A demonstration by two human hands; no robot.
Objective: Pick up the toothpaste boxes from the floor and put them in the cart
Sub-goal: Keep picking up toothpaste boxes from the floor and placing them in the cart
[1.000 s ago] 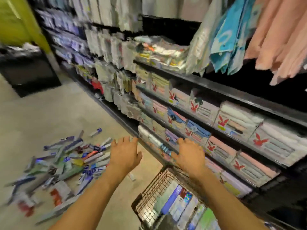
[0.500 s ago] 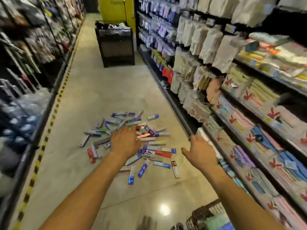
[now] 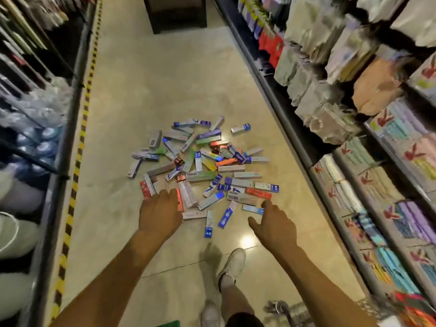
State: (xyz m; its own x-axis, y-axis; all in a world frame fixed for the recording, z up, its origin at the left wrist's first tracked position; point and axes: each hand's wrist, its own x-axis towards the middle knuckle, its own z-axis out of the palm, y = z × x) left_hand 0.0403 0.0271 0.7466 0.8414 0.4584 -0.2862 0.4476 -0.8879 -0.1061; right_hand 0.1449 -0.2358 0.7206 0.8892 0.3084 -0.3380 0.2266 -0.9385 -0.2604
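Observation:
Several toothpaste boxes [image 3: 200, 166] lie scattered in a heap on the beige aisle floor ahead of me. My left hand [image 3: 160, 212] reaches forward, palm down, above the near left edge of the heap, fingers relaxed and holding nothing. My right hand [image 3: 274, 224] is stretched out over the near right edge, fingers loose and empty. Only a bit of the cart's wire rim [image 3: 280, 308] shows at the bottom right; the basket itself is out of view.
Shelves of packed goods [image 3: 354, 114] line the right side. A dark rack [image 3: 35, 114] edged by yellow-black floor tape [image 3: 80, 147] lines the left. A black display stand [image 3: 175, 13] blocks the aisle's far end. My white shoes [image 3: 232, 263] stand below.
The view has swung from the cart and right shelf to the floor heap. Both hands have left the cart and now reach out over the near boxes; I have stepped closer.

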